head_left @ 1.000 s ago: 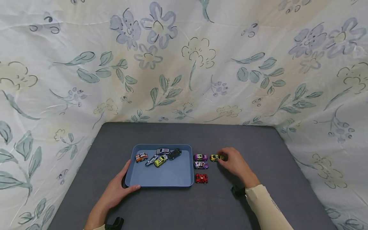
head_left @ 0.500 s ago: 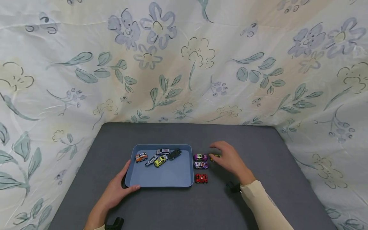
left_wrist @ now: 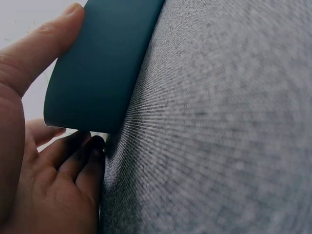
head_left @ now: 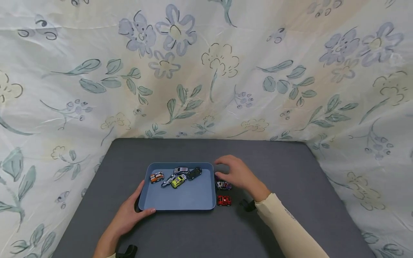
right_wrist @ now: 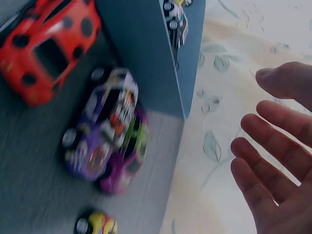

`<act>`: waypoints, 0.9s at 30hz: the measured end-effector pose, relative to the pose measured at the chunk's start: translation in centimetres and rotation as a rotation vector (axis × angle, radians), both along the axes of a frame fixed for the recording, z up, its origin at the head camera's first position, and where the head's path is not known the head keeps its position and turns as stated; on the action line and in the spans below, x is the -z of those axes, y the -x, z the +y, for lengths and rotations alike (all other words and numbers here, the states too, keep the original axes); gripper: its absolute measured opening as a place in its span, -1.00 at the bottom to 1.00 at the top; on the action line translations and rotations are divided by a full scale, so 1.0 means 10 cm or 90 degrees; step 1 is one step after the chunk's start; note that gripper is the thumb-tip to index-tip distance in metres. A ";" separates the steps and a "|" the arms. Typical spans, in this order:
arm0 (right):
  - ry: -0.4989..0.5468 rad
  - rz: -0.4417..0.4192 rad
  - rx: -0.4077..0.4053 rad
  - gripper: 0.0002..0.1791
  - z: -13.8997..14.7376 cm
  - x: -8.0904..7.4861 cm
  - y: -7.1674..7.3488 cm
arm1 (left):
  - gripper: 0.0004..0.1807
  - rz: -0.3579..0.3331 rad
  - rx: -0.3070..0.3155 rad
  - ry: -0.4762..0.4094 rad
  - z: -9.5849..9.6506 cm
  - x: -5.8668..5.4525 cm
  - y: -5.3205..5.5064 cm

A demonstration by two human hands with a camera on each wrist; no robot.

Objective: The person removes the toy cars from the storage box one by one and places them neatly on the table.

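Note:
A blue-grey tray [head_left: 177, 200] lies on the table with several toy cars inside, among them a yellow-green car [head_left: 179, 181], an orange car [head_left: 157, 177] and a dark green car [head_left: 194, 173]. My left hand [head_left: 127, 216] holds its near-left corner, thumb along the near side [left_wrist: 92, 73] and fingers around the left. Just off the right rim hovers my right hand [head_left: 238, 173], fingers apart and holding nothing. Under it stand a purple car [head_left: 224, 185] and a magenta-and-green car [right_wrist: 127, 156], largely covered in the head view. A yellow car [right_wrist: 103, 223] shows only in the right wrist view.
A red car with black spots [head_left: 224, 200] stands beside the tray's right side, nearer to me. Grey cloth covers the table [head_left: 193, 236]. Floral fabric [head_left: 219, 89] hangs behind it and at both sides.
My right hand has let go of the yellow car, lifted and moved left to the tray's right edge. The left hand stays on the tray; the head view has shifted slightly.

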State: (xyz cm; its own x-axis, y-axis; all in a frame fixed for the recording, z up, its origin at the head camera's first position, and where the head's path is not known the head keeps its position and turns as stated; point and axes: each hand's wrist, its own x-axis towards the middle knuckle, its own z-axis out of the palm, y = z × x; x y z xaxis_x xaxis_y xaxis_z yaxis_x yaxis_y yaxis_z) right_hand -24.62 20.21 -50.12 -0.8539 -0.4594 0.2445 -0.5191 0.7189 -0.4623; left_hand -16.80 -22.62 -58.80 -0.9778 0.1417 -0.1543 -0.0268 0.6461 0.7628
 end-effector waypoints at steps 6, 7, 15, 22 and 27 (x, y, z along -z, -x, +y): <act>-0.017 -0.007 -0.038 -0.59 -0.22 -0.03 0.08 | 0.37 -0.006 0.001 0.006 0.01 -0.03 0.04; -0.020 -0.007 -0.044 -0.59 -0.25 -0.02 0.09 | 0.37 -0.006 0.003 0.006 0.02 -0.03 0.04; -0.056 -0.048 -0.075 -0.61 -0.46 0.07 0.14 | 0.38 -0.023 0.009 0.003 -0.02 0.01 -0.02; -0.071 -0.067 -0.075 -0.59 -0.55 0.08 0.18 | 0.39 -0.031 0.002 0.015 -0.02 -0.02 -0.03; -0.073 -0.066 -0.061 -0.61 -0.51 0.06 0.22 | 0.39 -0.021 0.010 0.017 0.00 -0.03 0.04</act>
State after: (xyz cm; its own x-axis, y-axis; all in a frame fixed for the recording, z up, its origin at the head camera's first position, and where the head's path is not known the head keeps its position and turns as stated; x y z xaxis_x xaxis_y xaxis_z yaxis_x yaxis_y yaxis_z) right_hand -26.82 15.08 -50.70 -0.8232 -0.5592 0.0985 -0.5410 0.7198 -0.4350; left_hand -17.17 -22.62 -58.48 -0.9697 0.1528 -0.1904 -0.0412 0.6664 0.7445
